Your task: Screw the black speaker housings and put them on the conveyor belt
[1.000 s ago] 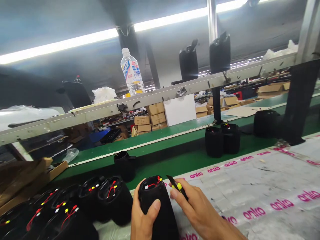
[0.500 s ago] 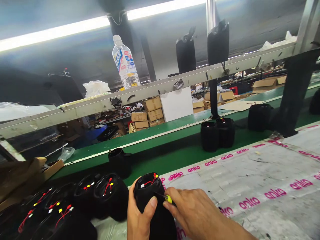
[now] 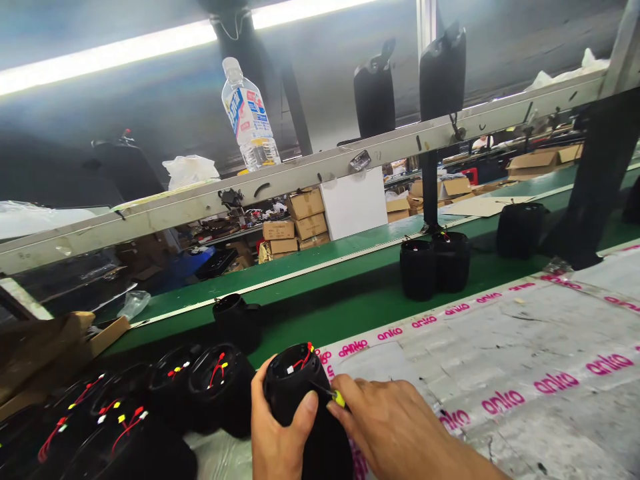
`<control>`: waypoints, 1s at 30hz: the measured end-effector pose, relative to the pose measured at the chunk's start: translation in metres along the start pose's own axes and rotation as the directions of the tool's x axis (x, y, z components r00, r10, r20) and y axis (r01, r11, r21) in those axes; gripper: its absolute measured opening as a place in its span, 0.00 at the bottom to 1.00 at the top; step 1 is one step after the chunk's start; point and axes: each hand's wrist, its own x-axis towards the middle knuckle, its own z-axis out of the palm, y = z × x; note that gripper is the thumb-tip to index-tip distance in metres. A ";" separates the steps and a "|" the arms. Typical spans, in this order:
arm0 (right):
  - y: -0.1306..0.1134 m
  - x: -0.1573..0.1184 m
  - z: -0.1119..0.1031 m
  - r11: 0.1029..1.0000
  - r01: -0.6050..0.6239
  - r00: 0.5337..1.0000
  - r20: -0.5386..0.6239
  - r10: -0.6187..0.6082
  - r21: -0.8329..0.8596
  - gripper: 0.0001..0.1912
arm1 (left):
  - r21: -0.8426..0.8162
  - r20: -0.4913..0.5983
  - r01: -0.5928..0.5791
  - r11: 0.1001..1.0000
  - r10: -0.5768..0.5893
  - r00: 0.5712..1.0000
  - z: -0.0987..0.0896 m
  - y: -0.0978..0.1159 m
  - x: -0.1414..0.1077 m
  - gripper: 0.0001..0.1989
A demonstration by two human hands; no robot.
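Note:
My left hand [image 3: 280, 427] wraps round a black fabric-like cylindrical housing [image 3: 327, 433], thumb across its near side. The housing leans slightly, and its open top shows red wires with a white connector and red and yellow ends. In my right hand [image 3: 395, 420] is a small yellow-handled screwdriver [image 3: 338, 399], pinched between thumb and fingers. Its thin dark shaft points at the housing's side just below the rim; the tip is hard to make out against the black. Left of my hands stand several similar housings [image 3: 223, 390] with red wires in their tops.
Beyond runs a green conveyor belt [image 3: 320, 310] with more black housings [image 3: 417, 270]. A metal shelf rail [image 3: 300, 172] crosses above it, carrying a water bottle [image 3: 250, 120]. Printed white sheeting [image 3: 500, 347] covers the bench to the right. Cardboard boxes [image 3: 305, 217] are stacked behind.
The view has shifted slightly. Both hands keep their hold on the housing and the screwdriver, with the housing a touch further left in view.

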 end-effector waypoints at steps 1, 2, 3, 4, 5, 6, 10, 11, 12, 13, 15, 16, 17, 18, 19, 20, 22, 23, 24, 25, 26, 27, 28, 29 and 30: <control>-0.002 0.000 0.000 1.000 -0.003 1.000 -0.003 0.003 -0.031 0.05 | 0.011 -0.018 -0.006 1.000 0.006 1.000 0.000 0.000 0.000 0.37; -0.004 0.001 0.000 0.998 -0.007 1.000 -0.001 0.007 -0.061 0.06 | 0.025 -0.034 -0.011 1.000 0.012 0.999 0.000 0.000 0.000 0.36; -0.005 0.002 -0.001 0.996 -0.011 1.000 0.006 0.012 -0.089 0.07 | 0.044 -0.048 -0.015 0.999 0.017 0.999 0.000 0.000 0.000 0.36; -0.007 0.002 -0.002 0.994 -0.011 1.000 0.015 0.013 -0.110 0.07 | 0.066 -0.060 -0.022 0.998 0.026 0.998 0.000 0.001 -0.001 0.36; -0.008 0.003 -0.004 0.992 -0.005 1.000 0.027 0.008 -0.127 0.07 | 0.088 -0.069 -0.030 0.996 0.036 0.997 0.000 0.002 -0.001 0.36; -0.008 0.003 -0.007 0.990 0.008 0.999 0.043 -0.002 -0.140 0.07 | 0.107 -0.076 -0.036 0.994 0.044 0.996 0.000 0.003 -0.001 0.36; -0.009 0.006 -0.018 0.983 0.056 0.994 0.100 -0.039 -0.176 0.06 | 0.149 -0.109 -0.042 0.988 0.058 0.992 -0.001 0.008 -0.003 0.35; -0.009 0.006 -0.021 0.982 0.058 0.993 0.114 -0.038 -0.178 0.05 | 0.158 -0.121 -0.041 0.987 0.061 0.991 -0.001 0.008 -0.004 0.36; -0.009 0.007 -0.023 0.982 0.060 0.991 0.127 -0.037 -0.178 0.04 | 0.168 -0.132 -0.045 0.985 0.067 0.989 -0.001 0.008 -0.004 0.36; -0.010 0.008 -0.025 0.982 0.063 0.990 0.135 -0.040 -0.177 0.04 | 0.180 -0.139 -0.048 0.983 0.074 0.987 -0.001 0.007 -0.005 0.36; -0.011 0.009 -0.027 0.982 0.069 0.990 0.136 -0.045 -0.177 0.03 | 0.203 -0.152 -0.046 0.978 0.078 0.985 -0.001 0.006 -0.005 0.36; -0.012 0.010 -0.027 0.982 0.068 0.990 0.132 -0.044 -0.179 0.03 | 0.208 -0.157 -0.042 0.977 0.076 0.985 -0.001 0.005 -0.005 0.36; -0.012 0.010 -0.027 0.982 0.066 0.991 0.125 -0.044 -0.177 0.03 | 0.208 -0.163 -0.037 0.977 0.072 0.984 -0.001 0.004 -0.005 0.36; -0.012 0.010 -0.025 0.983 0.064 0.992 0.115 -0.044 -0.173 0.03 | 0.207 -0.171 -0.033 0.978 0.069 0.983 -0.001 0.003 -0.005 0.36; -0.012 0.010 -0.024 0.983 0.062 0.994 0.102 -0.045 -0.171 0.04 | 0.207 -0.176 -0.032 0.978 0.069 0.982 -0.001 0.003 -0.004 0.36; -0.012 0.010 -0.021 0.983 0.065 0.995 0.089 -0.050 -0.170 0.04 | 0.207 -0.176 -0.033 0.978 0.070 0.982 -0.002 0.003 -0.004 0.37; -0.010 0.009 -0.015 0.983 0.078 0.995 0.074 -0.066 -0.167 0.05 | 0.213 -0.165 -0.035 0.976 0.071 0.984 -0.003 0.003 -0.002 0.37; -0.009 0.008 -0.010 0.984 0.075 0.996 0.066 -0.065 -0.161 0.04 | 0.211 -0.154 -0.037 0.977 0.071 0.986 -0.003 0.003 -0.001 0.37; -0.008 0.006 -0.006 0.988 0.065 0.997 0.057 -0.058 -0.141 0.04 | 0.202 -0.140 -0.039 0.979 0.068 0.988 -0.004 0.002 0.000 0.38; -0.007 0.005 -0.001 0.993 0.054 0.998 0.039 -0.050 -0.103 0.04 | 0.180 -0.127 -0.039 0.983 0.062 0.990 -0.005 0.002 0.000 0.38; -0.006 0.003 0.004 0.998 0.041 0.999 0.008 -0.041 -0.040 0.04 | 0.145 -0.110 -0.030 0.989 0.046 0.993 -0.006 0.001 0.001 0.38; -0.004 0.000 0.009 0.999 0.030 0.999 -0.032 -0.028 0.044 0.03 | 0.092 -0.084 -0.004 0.996 0.011 0.996 -0.007 0.001 0.001 0.38; -0.003 -0.002 0.013 0.991 0.019 0.997 -0.075 -0.009 0.135 0.03 | 0.020 -0.044 0.046 0.999 -0.045 0.998 -0.007 0.000 0.001 0.38; -0.001 -0.004 0.016 0.976 0.002 0.994 -0.105 0.021 0.217 0.03 | -0.061 0.006 0.112 0.992 -0.112 0.994 -0.008 -0.001 0.000 0.37; 0.000 -0.006 0.018 0.960 -0.027 0.991 -0.119 0.063 0.277 0.04 | -0.140 0.058 0.183 0.973 -0.176 0.983 -0.009 -0.001 0.000 0.36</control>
